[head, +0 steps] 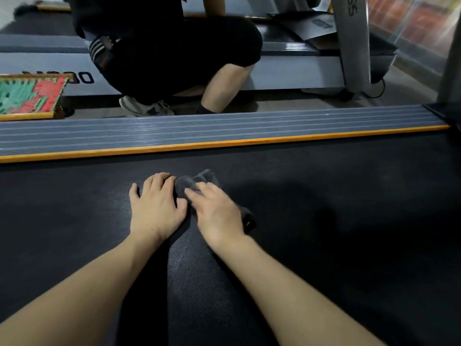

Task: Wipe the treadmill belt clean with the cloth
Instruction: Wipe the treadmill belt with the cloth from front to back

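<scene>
- Black textured treadmill belt (324,245) fills the lower half of the view, dim on the right and faintly lit between the two forearms.
- Along the belt's far edge, toward 12 o'clock, runs a thin orange strip (224,144), and just past it a grey ribbed side rail (199,128).
- Dark grey cloth (193,182) lies bunched on the belt near the middle of the view, a little toward 12 o'clock; another part of it shows at 4 o'clock of the right hand, with a small yellow tag.
- Left hand (157,206) lies palm down on the belt at 9 o'clock of the cloth, fingers (159,179) straight and relaxed, their tips touching the cloth's edge; it grasps nothing.
- Right hand (217,211) rests on top of the cloth, fingers extended and pressing it onto the belt; it is slightly blurred, so I cannot tell whether the thumb curls round the fabric.
- Beyond the rail, at 12 o'clock, a person in dark shorts (179,56) crouches on the floor in a white shoe (147,107).
- Behind that person stands a second grey treadmill (287,71).
- At 10 o'clock sits a wood-framed object with red and green bristles (30,96).
</scene>
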### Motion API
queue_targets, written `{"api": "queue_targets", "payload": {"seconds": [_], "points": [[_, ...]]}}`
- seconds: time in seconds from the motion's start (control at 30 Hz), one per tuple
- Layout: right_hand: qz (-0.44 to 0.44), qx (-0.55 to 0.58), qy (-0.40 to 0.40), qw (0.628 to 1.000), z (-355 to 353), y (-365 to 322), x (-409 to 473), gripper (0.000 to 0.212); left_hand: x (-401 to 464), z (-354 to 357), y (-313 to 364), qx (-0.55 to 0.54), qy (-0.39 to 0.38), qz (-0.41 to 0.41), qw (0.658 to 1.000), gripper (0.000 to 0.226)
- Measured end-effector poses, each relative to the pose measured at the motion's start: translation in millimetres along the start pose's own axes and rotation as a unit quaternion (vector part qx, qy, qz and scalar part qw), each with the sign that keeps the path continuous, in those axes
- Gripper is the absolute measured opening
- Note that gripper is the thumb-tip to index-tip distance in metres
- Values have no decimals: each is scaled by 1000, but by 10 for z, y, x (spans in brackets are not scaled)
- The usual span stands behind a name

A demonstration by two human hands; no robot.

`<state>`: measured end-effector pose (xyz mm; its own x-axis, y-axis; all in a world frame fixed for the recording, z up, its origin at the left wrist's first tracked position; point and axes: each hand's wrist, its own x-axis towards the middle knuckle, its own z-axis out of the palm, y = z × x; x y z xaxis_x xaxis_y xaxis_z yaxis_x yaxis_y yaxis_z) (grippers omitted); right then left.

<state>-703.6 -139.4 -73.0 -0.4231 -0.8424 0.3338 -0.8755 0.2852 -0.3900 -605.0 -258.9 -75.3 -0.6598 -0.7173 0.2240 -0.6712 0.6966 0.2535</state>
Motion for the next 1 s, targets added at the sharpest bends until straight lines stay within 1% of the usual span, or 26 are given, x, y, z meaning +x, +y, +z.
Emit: {"api": "queue_targets", "payload": {"seconds": [0.03, 0.07, 0.1, 0.17, 0.23, 0.3, 0.33, 0.37, 0.4, 0.47, 0.53, 0.6, 0.63, 0.67, 0.7, 0.77, 0.8, 0.83, 0.9, 0.93, 1.0], "points": [[-26, 19, -13, 999, -86, 97, -21, 35, -3, 2, 3, -1, 0, 2, 1000, 52], [-35, 10, -13, 999, -191, 264, -65, 35, -5, 2, 2, -1, 1, 5, 1000, 52], [-15, -4, -9, 1000, -306, 471, -120, 35, -9, -2, -1, 0, 4, 6, 1000, 51], [97, -38, 37, 994, -597, 963, -258, 35, -4, -7, -3, -5, 5, 5, 1000, 49], [213, -76, 76, 971, -869, 1310, -396, 35, -4, -1, 3, -8, 8, 3, 1000, 49], [283, -111, 97, 948, -931, 1361, -413, 35, 4, 21, 4, -4, 9, 6, 1000, 50], [302, -130, 108, 938, -873, 1259, -356, 34, 3, 24, -2, -2, 6, 7, 1000, 51], [302, -145, 116, 935, -770, 1089, -287, 33, 4, 27, -6, -2, 4, 7, 1000, 51], [278, -149, 119, 942, -609, 884, -213, 32, 3, 31, -10, -1, 4, 8, 1000, 51], [178, -123, 99, 971, -229, 418, -76, 33, 6, 36, -15, 0, 5, 9, 1000, 51], [75, -73, 43, 994, -15, 90, -20, 36, 4, 30, -28, 0, 5, 8, 1000, 51], [2, -23, 18, 1000, -130, 185, -20, 36, -8, 31, -45, 4, 5, 8, 1000, 49], [-4, -25, 15, 1000, -247, 357, -70, 36, -10, 31, -49, 5, 4, 9, 1000, 48], [26, -31, 12, 999, -393, 583, -158, 36, -20, 32, -50, 4, 5, 9, 1000, 48], [83, -42, 27, 995, -565, 847, -246, 35, -19, 31, -47, 1, 7, 7, 1000, 48], [219, -80, 65, 970, -908, 1351, -421, 36, -10, 34, -23, 0, 10, 5, 1000, 47], [272, -97, 79, 954, -1022, 1483, -487, 36, -8, 32, -13, 2, 10, 5, 1000, 46], [299, -119, 86, 943, -1053, 1512, -502, 36, -5, 30, -8, 3, 8, 4, 1000, 46], [317, -142, 102, 932, -942, 1298, -414, 35, -2, 25, -1, 2, 4, 3, 1000, 45], [301, -143, 105, 937, -814, 1095, -358, 34, -4, 22, -2, 2, 4, 2, 1000, 45], [221, -127, 103, 962, -432, 589, -253, 35, 1, 19, -1, 1, 1, -1, 1000, 44]]}}
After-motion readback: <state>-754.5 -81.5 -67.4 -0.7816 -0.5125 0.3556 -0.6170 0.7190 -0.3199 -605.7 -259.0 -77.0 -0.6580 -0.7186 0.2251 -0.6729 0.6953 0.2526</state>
